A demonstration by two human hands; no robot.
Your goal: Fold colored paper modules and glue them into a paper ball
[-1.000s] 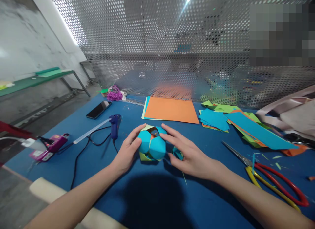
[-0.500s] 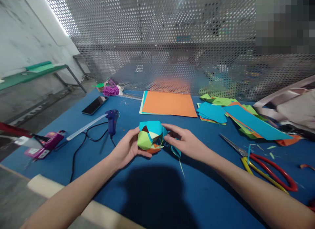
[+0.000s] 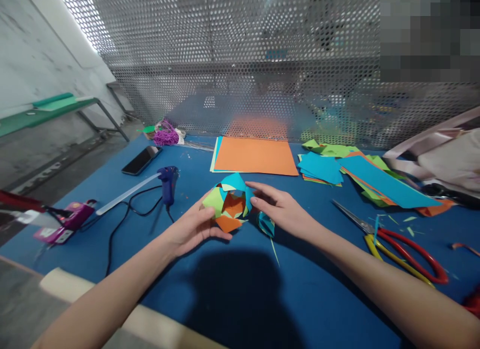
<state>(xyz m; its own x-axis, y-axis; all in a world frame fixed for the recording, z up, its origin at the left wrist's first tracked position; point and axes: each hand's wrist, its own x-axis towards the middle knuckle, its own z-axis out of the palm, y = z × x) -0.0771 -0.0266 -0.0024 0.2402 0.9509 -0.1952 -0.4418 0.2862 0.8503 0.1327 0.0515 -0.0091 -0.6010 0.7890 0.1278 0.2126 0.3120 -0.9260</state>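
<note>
A hollow paper ball (image 3: 228,183) of blue, green and orange pieces is held above the blue table, its opening facing me and showing orange inside. My left hand (image 3: 193,226) grips its left side, thumb on the green part and fingers underneath. At the ball's right edge, my right hand (image 3: 287,211) pinches the blue paper between thumb and forefinger. Just below that hand lies a small curled blue paper piece (image 3: 266,224), with a thin green strip (image 3: 275,252) beside it.
Behind the ball lie orange sheets (image 3: 257,156). Cut blue squares (image 3: 320,168), long strips (image 3: 386,181) and scissors (image 3: 397,251) are on the right. A glue gun (image 3: 168,184) with its cord, a phone (image 3: 141,160) and purple twine (image 3: 166,134) are on the left.
The paper ball has been turned, so its opening and orange inside now show. My left thumb has come onto the green part. The view has shifted slightly.
</note>
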